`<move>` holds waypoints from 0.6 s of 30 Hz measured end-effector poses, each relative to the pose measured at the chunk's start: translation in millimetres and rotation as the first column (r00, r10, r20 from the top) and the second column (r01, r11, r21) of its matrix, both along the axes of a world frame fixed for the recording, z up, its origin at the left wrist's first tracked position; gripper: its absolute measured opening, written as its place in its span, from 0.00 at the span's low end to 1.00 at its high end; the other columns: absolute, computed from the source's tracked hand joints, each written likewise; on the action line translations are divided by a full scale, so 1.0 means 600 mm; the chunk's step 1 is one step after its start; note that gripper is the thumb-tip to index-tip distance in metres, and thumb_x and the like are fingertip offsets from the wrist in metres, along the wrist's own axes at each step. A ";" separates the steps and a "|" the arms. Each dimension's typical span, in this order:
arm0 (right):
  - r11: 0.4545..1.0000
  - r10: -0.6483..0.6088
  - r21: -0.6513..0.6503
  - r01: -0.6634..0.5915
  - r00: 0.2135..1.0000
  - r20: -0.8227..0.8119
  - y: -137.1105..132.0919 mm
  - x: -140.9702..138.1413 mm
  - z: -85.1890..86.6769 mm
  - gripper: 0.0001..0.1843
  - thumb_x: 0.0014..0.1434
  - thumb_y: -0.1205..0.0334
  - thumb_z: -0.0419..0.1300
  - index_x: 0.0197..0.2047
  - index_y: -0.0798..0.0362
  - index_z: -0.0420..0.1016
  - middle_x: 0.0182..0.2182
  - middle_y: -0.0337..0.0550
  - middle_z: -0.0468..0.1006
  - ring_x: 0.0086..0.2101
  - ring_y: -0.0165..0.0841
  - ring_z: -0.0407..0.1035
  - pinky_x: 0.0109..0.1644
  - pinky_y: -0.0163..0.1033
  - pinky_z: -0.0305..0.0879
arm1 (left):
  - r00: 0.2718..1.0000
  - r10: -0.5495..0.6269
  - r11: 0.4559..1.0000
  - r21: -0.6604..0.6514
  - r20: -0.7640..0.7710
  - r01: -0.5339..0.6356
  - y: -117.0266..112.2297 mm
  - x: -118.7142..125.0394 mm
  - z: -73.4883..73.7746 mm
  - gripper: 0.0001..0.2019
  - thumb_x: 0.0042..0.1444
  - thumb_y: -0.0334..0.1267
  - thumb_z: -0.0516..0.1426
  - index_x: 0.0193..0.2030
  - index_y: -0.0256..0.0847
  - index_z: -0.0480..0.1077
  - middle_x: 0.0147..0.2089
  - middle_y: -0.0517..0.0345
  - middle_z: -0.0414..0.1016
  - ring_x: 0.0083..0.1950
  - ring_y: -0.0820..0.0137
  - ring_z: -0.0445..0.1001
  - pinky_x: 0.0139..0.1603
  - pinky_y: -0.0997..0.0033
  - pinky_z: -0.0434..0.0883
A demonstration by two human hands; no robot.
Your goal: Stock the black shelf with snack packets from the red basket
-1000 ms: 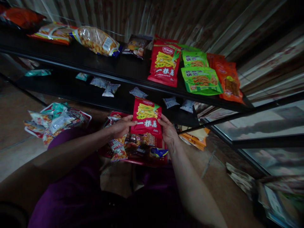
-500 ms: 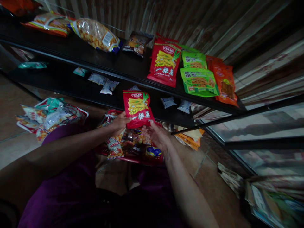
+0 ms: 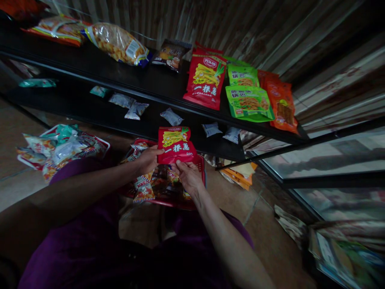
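Right hand [image 3: 189, 176] has shifted from the red packet's [image 3: 178, 149] right edge to pinch its bottom edge, left hand's [image 3: 148, 159] fingers clamped on its left, both supporting it above the red basket's [image 3: 201, 168] far edge.

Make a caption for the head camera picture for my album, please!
The left hand and right hand hold a red snack packet above a red basket, before a black shelf.

The held spring-onion pouch [image 3: 177, 146] is showing red with yellow and white print; toward the black upper shelf's [image 3: 156, 82] right edge, crispy-rice pouches [image 3: 249, 102] are showing lime green, packets [image 3: 282, 106] orange.
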State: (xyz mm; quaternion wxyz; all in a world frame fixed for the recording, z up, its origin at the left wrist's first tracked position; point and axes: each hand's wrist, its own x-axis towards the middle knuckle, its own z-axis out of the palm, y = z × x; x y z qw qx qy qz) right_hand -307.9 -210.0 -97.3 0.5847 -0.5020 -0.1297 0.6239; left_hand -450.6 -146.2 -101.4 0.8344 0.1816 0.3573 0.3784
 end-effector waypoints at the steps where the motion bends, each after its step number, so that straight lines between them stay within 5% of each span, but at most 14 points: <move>1: 1.000 -0.002 -0.003 0.002 1.000 -0.006 -0.001 -0.001 0.000 0.14 0.32 0.67 0.75 0.23 0.54 0.76 0.21 0.35 0.79 0.25 0.28 0.75 0.31 0.29 0.74 | 1.000 -0.010 1.000 -0.005 0.005 0.010 0.001 -0.001 0.002 0.12 0.55 0.22 0.52 0.44 0.33 0.70 0.41 0.47 0.78 0.42 0.66 0.77 0.42 0.69 0.74; 12: 0.999 0.043 0.000 -0.043 0.997 0.062 -0.010 -0.006 0.001 0.15 0.32 0.63 0.75 0.23 0.54 0.75 0.19 0.33 0.77 0.24 0.25 0.74 0.27 0.25 0.71 | 0.983 -0.136 0.982 0.145 0.121 0.118 -0.003 0.004 -0.002 0.18 0.55 0.26 0.56 0.53 0.35 0.67 0.49 0.45 0.75 0.51 0.62 0.74 0.55 0.60 0.68; 18: 1.000 0.028 -0.015 -0.028 0.998 0.053 -0.012 -0.003 0.002 0.15 0.34 0.63 0.75 0.24 0.54 0.74 0.22 0.36 0.79 0.24 0.26 0.74 0.28 0.27 0.71 | 0.989 -0.141 0.980 0.150 0.045 0.133 -0.005 -0.001 0.003 0.14 0.57 0.27 0.53 0.50 0.35 0.69 0.45 0.48 0.77 0.46 0.63 0.76 0.49 0.62 0.72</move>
